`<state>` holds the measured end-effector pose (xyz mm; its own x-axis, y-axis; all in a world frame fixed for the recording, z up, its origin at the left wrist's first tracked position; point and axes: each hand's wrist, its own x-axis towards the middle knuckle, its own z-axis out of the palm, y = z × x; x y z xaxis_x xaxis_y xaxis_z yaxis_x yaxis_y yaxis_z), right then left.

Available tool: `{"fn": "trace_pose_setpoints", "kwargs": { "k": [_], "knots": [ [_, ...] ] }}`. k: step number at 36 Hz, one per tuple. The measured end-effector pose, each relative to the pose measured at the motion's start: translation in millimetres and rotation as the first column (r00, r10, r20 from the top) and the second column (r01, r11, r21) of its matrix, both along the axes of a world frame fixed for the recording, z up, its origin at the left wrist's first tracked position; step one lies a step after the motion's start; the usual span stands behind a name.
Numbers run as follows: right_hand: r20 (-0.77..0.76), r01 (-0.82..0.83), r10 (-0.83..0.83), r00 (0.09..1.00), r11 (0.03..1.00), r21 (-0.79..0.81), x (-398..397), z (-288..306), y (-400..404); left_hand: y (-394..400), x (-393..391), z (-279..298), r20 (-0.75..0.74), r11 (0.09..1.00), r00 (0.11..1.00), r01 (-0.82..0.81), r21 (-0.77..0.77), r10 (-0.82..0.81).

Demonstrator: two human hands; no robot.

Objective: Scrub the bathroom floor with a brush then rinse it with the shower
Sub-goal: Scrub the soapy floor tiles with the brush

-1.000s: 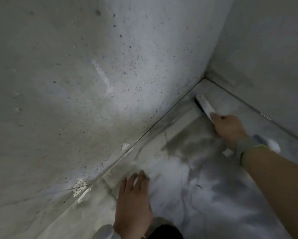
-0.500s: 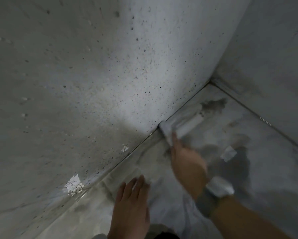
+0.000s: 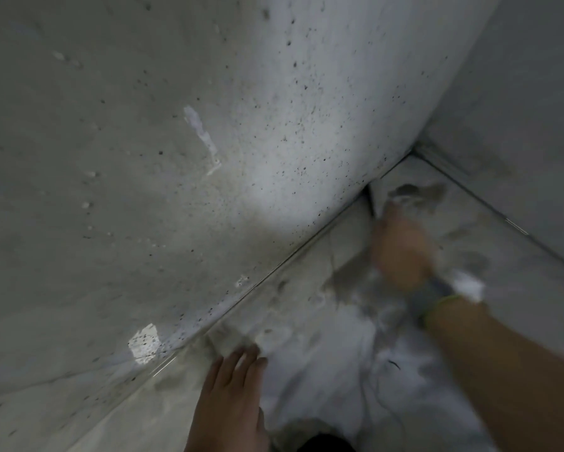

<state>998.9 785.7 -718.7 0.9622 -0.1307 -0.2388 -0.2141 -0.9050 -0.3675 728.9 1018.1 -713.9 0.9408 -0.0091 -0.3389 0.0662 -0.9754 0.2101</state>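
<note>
My right hand (image 3: 401, 252) has swept the brush (image 3: 376, 197) back toward the corner, grip closed on it, left hand (image 3: 230, 406) flat on the floor (image 3: 306, 321); scrubbing continues.

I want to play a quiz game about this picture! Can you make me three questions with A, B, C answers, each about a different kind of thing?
1. Where is the left hand?
A. Flat on the floor
B. On the wall
C. Holding the brush

2. What colour are the many small specks on the wall?
A. Red
B. Dark
C. Yellow

3. What is the right hand doing?
A. Hanging idle
B. Holding a shower head
C. Gripping the brush

Answers:
1 A: its straight fingers lie on the floor near the wall's foot.
2 B: the specks look dark against the pale wall.
3 C: the hand, blurred, is wrapped round the pale brush near the corner.
</note>
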Motion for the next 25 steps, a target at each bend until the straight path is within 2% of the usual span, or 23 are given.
{"fn": "trace_pose_setpoints", "kwargs": {
  "k": [1, 2, 4, 5, 6, 7, 8, 9, 11, 12, 13, 14, 15, 16, 18, 19, 20, 21, 22, 23, 24, 25],
  "knots": [
    [-0.065, -0.017, 0.01, 0.998, 0.995, -0.103, -29, -4, 28, 0, 0, 2, 0.008, 1.0, 1.0, -0.013, -0.01, 0.013],
    [0.011, -0.046, 0.048, 0.999, 0.993, -0.107, -51, -24, 55, 0, -1, 3, 0.02, 1.0, 0.999, -0.026, -0.018, 0.026],
    [-0.162, -0.153, 0.161, 0.974, 0.986, 0.062, -111, -22, 98, 3, -6, 1, 0.027, 0.998, 0.998, -0.06, -0.028, 0.06],
    [-0.269, -0.172, 0.232, 0.935, 0.958, 0.23, -135, -20, 113, 5, -8, 0, 0.029, 0.996, 0.996, -0.082, -0.022, 0.082],
    [-0.264, -0.171, 0.284, 0.922, 0.908, 0.382, -162, -22, 133, 7, -11, -2, 0.036, 0.995, 0.994, -0.1, -0.015, 0.101],
    [-0.272, -0.077, 0.208, 0.94, 0.903, 0.422, -171, -7, 149, 13, -15, -4, 0.04, 0.992, 0.992, -0.123, -0.004, 0.123],
    [-0.237, -0.085, 0.205, 0.95, 0.897, 0.434, -174, -3, 155, 15, -18, -6, 0.055, 0.991, 0.989, -0.135, 0.009, 0.135],
    [-0.264, -0.09, 0.222, 0.939, 0.897, 0.433, -168, 3, 151, 17, -21, -7, 0.059, 0.99, 0.988, -0.141, 0.014, 0.14],
    [-0.053, -0.194, 0.207, 0.977, 0.964, 0.184, -134, -1, 141, 18, -26, -10, 0.076, 0.991, 0.989, -0.129, 0.025, 0.127],
    [-0.007, -0.173, 0.174, 0.985, 0.982, 0.079, -97, 12, 135, 18, -29, -10, 0.085, 0.993, 0.99, -0.118, 0.03, 0.115],
    [-0.03, -0.143, 0.146, 0.989, 0.986, 0.082, -64, 7, 120, 19, -30, -9, 0.069, 0.994, 0.992, -0.103, 0.024, 0.101],
    [-0.163, -0.066, 0.075, 0.984, 0.996, 0.056, -39, 6, 108, 21, -32, -9, 0.07, 0.996, 0.994, -0.084, 0.022, 0.082],
    [-0.231, -0.028, 0.015, 0.973, 0.998, -0.056, -11, 8, 94, 23, -30, -8, 0.068, 0.998, 0.996, -0.064, 0.018, 0.063],
    [-0.3, -0.173, 0.097, 0.949, 0.955, -0.24, 8, 13, 91, 25, -32, -7, 0.079, 0.998, 0.996, -0.052, 0.023, 0.05],
    [-0.413, -0.406, 0.225, 0.882, 0.808, -0.427, 19, 20, 89, 29, -30, -6, 0.093, 0.999, 0.995, -0.046, 0.027, 0.043],
    [-0.405, -0.421, 0.261, 0.876, 0.824, -0.379, 6, 17, 97, 30, -30, -6, 0.098, 0.998, 0.994, -0.056, 0.024, 0.054],
    [-0.383, -0.303, 0.192, 0.904, 0.918, -0.256, -12, 22, 111, 31, -28, -6, 0.106, 0.997, 0.992, -0.069, 0.019, 0.066],
    [-0.357, -0.075, 0.065, 0.932, 0.997, -0.016, -38, 23, 125, 31, -26, -5, 0.102, 0.997, 0.992, -0.082, 0.012, 0.081],
    [-0.346, 0.168, -0.076, 0.935, 0.955, 0.246, -75, 22, 138, 29, -27, -5, 0.108, 0.996, 0.991, -0.086, 0.017, 0.084],
    [-0.4, 0.361, -0.182, 0.898, 0.826, 0.434, -110, 32, 150, 28, -25, -5, 0.108, 0.996, 0.99, -0.089, 0.022, 0.086],
    [-0.481, 0.457, -0.186, 0.857, 0.707, 0.54, -134, 37, 160, 26, -25, -4, 0.113, 0.996, 0.99, -0.088, 0.028, 0.085],
    [-0.502, 0.484, -0.173, 0.848, 0.638, 0.598, -147, 38, 169, 25, -25, -4, 0.113, 0.995, 0.99, -0.088, 0.038, 0.084]
  ]
}}
